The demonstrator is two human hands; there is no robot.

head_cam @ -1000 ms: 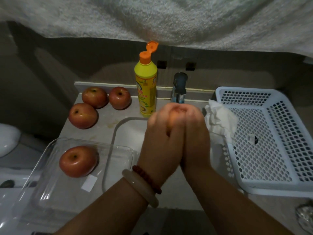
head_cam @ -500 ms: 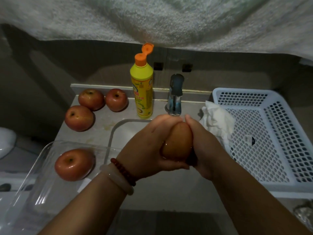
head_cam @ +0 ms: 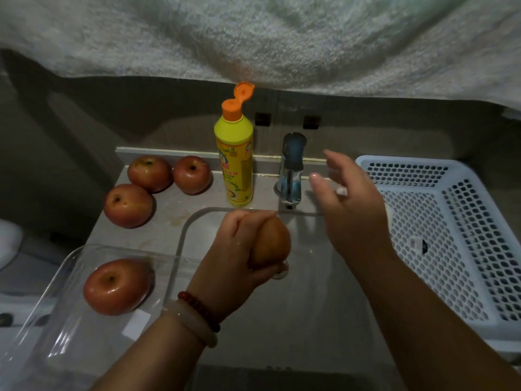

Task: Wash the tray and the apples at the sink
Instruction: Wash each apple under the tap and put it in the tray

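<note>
I see my left hand (head_cam: 234, 258) over the sink (head_cam: 310, 320), its fingers (head_cam: 239, 221) curled round an apple (head_cam: 272, 241). My right hand (head_cam: 349, 204) hangs just beside the faucet (head_cam: 291, 170), fingers spread and loose, holding nothing. One wet apple (head_cam: 117, 286) lies in the clear tray (head_cam: 42, 334) at the counter's (head_cam: 169, 218) left edge; three apples (head_cam: 149, 173) rest on the counter behind it, next to a yellow soap bottle (head_cam: 234, 165) with its orange cap flipped up. A white basket (head_cam: 451, 235) stands to the right.
</note>
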